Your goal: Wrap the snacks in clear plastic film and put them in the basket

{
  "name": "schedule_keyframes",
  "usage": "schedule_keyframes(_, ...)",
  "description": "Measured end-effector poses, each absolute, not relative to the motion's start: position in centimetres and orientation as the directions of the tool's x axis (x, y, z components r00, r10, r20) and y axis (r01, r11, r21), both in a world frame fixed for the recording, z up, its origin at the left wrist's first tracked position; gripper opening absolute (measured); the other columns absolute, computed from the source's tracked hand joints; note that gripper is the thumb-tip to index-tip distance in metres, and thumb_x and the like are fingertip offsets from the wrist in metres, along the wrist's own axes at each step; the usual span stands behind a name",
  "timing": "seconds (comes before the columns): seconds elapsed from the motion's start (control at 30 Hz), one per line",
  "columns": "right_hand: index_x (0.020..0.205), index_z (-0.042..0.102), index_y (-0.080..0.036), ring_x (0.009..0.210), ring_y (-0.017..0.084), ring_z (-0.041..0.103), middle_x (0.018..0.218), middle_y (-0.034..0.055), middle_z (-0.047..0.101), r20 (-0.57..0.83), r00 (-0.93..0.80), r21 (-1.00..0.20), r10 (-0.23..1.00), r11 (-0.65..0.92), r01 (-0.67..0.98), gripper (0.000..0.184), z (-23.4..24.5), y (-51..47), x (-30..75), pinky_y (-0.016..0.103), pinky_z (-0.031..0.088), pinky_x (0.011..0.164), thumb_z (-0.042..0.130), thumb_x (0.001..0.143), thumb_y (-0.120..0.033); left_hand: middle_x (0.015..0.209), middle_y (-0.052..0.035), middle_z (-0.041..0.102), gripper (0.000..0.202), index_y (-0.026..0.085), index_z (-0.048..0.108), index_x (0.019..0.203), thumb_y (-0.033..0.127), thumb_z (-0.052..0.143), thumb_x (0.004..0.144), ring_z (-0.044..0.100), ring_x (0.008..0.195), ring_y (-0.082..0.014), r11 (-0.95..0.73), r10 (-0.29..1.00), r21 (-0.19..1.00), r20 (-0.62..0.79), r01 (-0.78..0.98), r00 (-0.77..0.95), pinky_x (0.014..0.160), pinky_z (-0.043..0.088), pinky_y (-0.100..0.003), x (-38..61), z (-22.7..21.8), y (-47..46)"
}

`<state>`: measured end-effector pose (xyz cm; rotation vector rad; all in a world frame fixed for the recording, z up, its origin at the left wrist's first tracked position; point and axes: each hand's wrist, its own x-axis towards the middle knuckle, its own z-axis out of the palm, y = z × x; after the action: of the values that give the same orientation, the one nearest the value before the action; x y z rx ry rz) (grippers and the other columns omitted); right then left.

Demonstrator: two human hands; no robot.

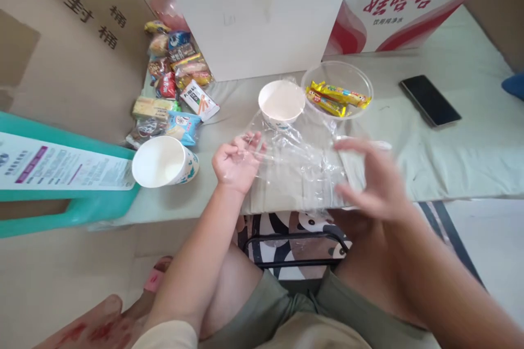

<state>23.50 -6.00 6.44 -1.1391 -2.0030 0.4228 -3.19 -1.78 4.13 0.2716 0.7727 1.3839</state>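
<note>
A crumpled clear plastic bag (303, 166) lies spread over the front of the cloth-covered surface, between my two hands. My left hand (237, 163) is palm up with its fingers curled on the bag's left edge. At the bag's right side, my right hand (379, 182) is blurred by motion, thumb and fingers apart, with nothing seen between them. Just behind the bag stands a white paper cup (282, 102). Beside that cup, a round clear plastic bowl (366, 80) holds several yellow-wrapped snack sticks (338, 98).
Another paper cup (159, 162) tilts at the left, near packaged snacks (180, 65) and a green-handled container (65, 174). A black phone (429, 101) lies at the right. White boxes (262, 16) stand along the back. A cardboard box (94, 32) is at the far left.
</note>
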Motion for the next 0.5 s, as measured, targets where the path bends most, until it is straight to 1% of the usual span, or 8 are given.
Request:
schedule_keyframes(0.03,0.141,0.054,-0.022,0.129,0.035,0.063,0.137,0.0157,0.067,0.388,-0.469,-0.570,0.793,0.607,0.555,0.066,5.1,-7.9,23.1,0.059,0.051,0.110,0.071,0.086,-0.056,0.081,-0.0038,0.069,0.018,0.018,0.042,0.049,0.020,0.057,0.059,0.072,0.096,-0.0192,0.192,0.932,0.599,-0.361,-0.778,-0.048,0.084,0.061,-0.033,-3.2,4.1,-1.7)
schedule_keyframes(0.07,0.146,0.052,-0.021,0.136,0.039,0.059,0.144,0.0179,0.064,0.328,-0.547,-0.512,0.770,0.632,0.582,0.076,3.7,-9.3,22.7,0.064,0.046,0.114,0.076,0.083,-0.056,0.078,-0.0031,0.067,0.017,0.018,0.043,0.050,0.019,0.058,0.058,0.071,0.091,-0.0172,0.186,0.919,0.611,-0.386,-0.770,-0.084,0.081,0.061,-0.030,-3.3,4.0,-1.6)
schedule_keyframes(0.13,0.150,0.051,-0.021,0.148,0.043,0.048,0.157,0.0183,0.055,0.187,-0.624,-0.424,0.759,0.635,0.646,0.078,1.3,-10.8,22.1,0.069,0.040,0.118,0.078,0.081,-0.046,0.073,-0.0017,0.062,0.017,0.018,0.044,0.050,0.020,0.060,0.057,0.069,0.084,-0.0150,0.188,0.898,0.672,-0.413,-0.717,-0.151,0.077,0.059,-0.026,-3.5,3.8,-1.4)
schedule_keyframes(0.23,0.143,0.062,-0.025,0.152,0.040,0.044,0.162,0.0119,0.052,0.072,-0.621,-0.358,0.781,0.601,0.714,0.058,-0.6,-10.8,22.2,0.066,0.036,0.123,0.071,0.086,-0.026,0.066,0.0007,0.055,0.017,0.019,0.050,0.054,0.022,0.066,0.056,0.065,0.076,-0.0132,0.257,0.882,0.817,-0.416,-0.516,-0.220,0.069,0.054,-0.021,-4.1,3.2,-0.9)
schedule_keyframes(0.33,0.117,0.076,-0.026,0.149,0.037,0.049,0.153,0.0103,0.061,0.120,-0.621,-0.417,0.775,0.607,0.677,0.027,-0.8,-10.2,22.8,0.065,0.038,0.121,0.064,0.093,-0.025,0.074,-0.0005,0.060,0.017,0.020,0.061,0.070,0.030,0.071,0.060,0.063,0.075,-0.0146,0.343,0.880,0.915,-0.393,-0.213,-0.269,0.064,0.051,-0.022,-5.5,2.4,-0.6)
schedule_keyframes(0.4,0.100,0.078,-0.026,0.144,0.035,0.056,0.142,0.0102,0.069,0.203,-0.611,-0.512,0.765,0.615,0.600,0.018,-0.4,-9.8,23.0,0.065,0.041,0.119,0.060,0.096,-0.026,0.095,-0.0043,0.067,0.029,0.021,0.067,0.087,0.034,0.074,0.062,0.066,0.086,-0.0179,0.329,0.883,0.944,-0.310,-0.007,-0.352,0.070,0.054,-0.027,-7.0,2.1,-0.7)
schedule_keyframes(0.47,0.094,0.075,-0.025,0.134,0.032,0.064,0.130,0.0106,0.075,0.300,-0.539,-0.638,0.787,0.586,0.500,0.016,0.1,-9.5,23.0,0.060,0.048,0.114,0.059,0.096,-0.025,0.122,-0.0079,0.068,0.040,0.024,0.070,0.103,0.044,0.075,0.068,0.067,0.111,-0.0244,0.177,0.936,0.962,-0.098,0.210,-0.339,0.093,0.057,-0.037,-8.5,2.4,-1.2)
schedule_keyframes(0.5,0.094,0.074,-0.025,0.126,0.030,0.069,0.124,0.0107,0.077,0.331,-0.476,-0.706,0.814,0.549,0.447,0.015,0.5,-9.4,23.0,0.056,0.053,0.108,0.059,0.096,-0.025,0.132,-0.0090,0.066,0.045,0.025,0.071,0.108,0.053,0.072,0.073,0.062,0.126,-0.0279,0.046,0.973,0.951,0.027,0.307,-0.229,0.108,0.052,-0.042,-9.2,2.7,-1.6)
